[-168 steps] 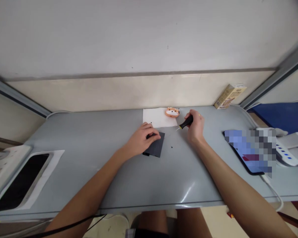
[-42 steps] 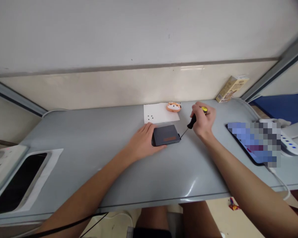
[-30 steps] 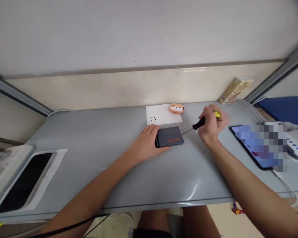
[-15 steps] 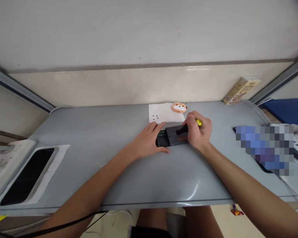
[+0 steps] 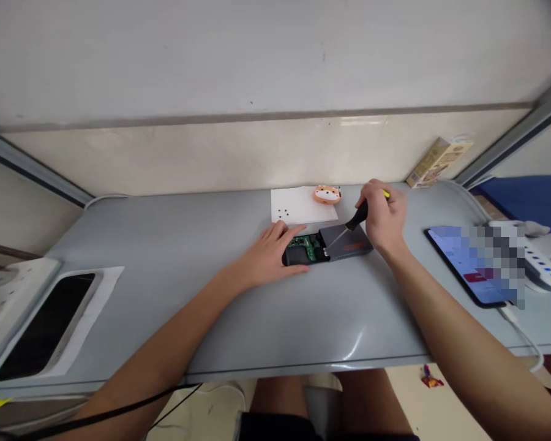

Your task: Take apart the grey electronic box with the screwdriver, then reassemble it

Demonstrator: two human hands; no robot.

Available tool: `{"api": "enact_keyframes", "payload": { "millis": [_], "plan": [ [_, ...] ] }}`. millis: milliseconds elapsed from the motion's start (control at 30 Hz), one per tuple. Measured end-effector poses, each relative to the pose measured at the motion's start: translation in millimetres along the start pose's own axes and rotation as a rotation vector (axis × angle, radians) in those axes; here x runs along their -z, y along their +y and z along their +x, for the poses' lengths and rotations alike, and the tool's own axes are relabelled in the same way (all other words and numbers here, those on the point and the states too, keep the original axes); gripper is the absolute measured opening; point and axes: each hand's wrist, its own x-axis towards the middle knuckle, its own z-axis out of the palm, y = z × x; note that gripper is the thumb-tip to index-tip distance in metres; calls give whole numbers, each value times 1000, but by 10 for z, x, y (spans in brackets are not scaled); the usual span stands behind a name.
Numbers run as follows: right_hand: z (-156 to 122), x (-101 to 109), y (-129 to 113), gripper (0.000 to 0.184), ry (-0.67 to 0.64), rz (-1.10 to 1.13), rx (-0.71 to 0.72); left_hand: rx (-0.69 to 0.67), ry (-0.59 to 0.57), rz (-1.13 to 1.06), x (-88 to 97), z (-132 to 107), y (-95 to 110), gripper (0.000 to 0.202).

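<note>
Head view: screwdriver tip (image 5: 330, 242) on grey casing (image 5: 354, 244)

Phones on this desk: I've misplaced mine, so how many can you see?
2: a lit phone on the right, beside a power strip, and a dark phone on white paper at the left. Others could be hidden.

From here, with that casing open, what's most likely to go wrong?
The tip of the screwdriver, held in the right hand, sits at the edge of the exposed green circuit board, so a slip might scratch it. The grey casing lid sits only partly off the board, and the left hand alone steadies the unit, so it may shift. The small screws lie loose on paper nearby and might get knocked.
</note>
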Motion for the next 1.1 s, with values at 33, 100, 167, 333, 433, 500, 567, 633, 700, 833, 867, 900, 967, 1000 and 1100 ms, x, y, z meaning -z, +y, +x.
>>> {"api": "enact_keyframes", "payload": {
  "millis": [33, 100, 167, 333, 433, 500, 567, 633, 700, 833, 867, 900, 967, 1000, 1100],
  "plan": [
    [12, 9, 17, 37, 19, -5, 4, -6, 3, 3, -4, -2, -4, 83],
    [29, 18, 44, 39, 63, -4, 11, -29, 12, 17, -9, -5, -6, 79],
    [27, 15, 52, 40, 108, 3, 29, -83, 20, 41, -14, -8, 5, 72],
    [-57, -37, 7, 41, 108, -6, 93, -257, 45, 76, -39, 6, 34, 46],
    [-112, -75, -9, 40, 45, -21, 92, -280, 61, 81, -47, 20, 13, 33],
    [-134, -92, -7, 40, 20, -30, 86, -280, 72, 83, -40, 26, -7, 28],
    [-146, -101, -3, 41, 11, -39, 89, -275, 82, 79, -28, 28, -20, 24],
    [-153, -103, -3, 41, 21, -37, 100, -270, 89, 68, -21, 28, -22, 22],
    [-159, -100, -7, 41, 35, -27, 112, -263, 95, 61, -24, 30, -18, 22],
    [-165, -90, -18, 42, 2, -32, 120, -263, 105, 62, -49, 39, -21, 23],
    [-165, -90, -18, 42, -12, -34, 120, -263, 108, 62, -55, 41, -25, 23],
    [-164, -93, -18, 42, -21, -33, 122, -262, 108, 61, -58, 43, -30, 23],
    [-159, -110, -16, 37, -39, -13, 134, -254, 111, 61, -57, 45, -37, 23],
    [-156, -124, -15, 32, -47, 17, 139, -248, 112, 62, -55, 45, -39, 23],
    [-140, -169, -16, 17, -101, 185, 134, -236, 113, 66, -49, 44, -39, 28]
  ]
}}
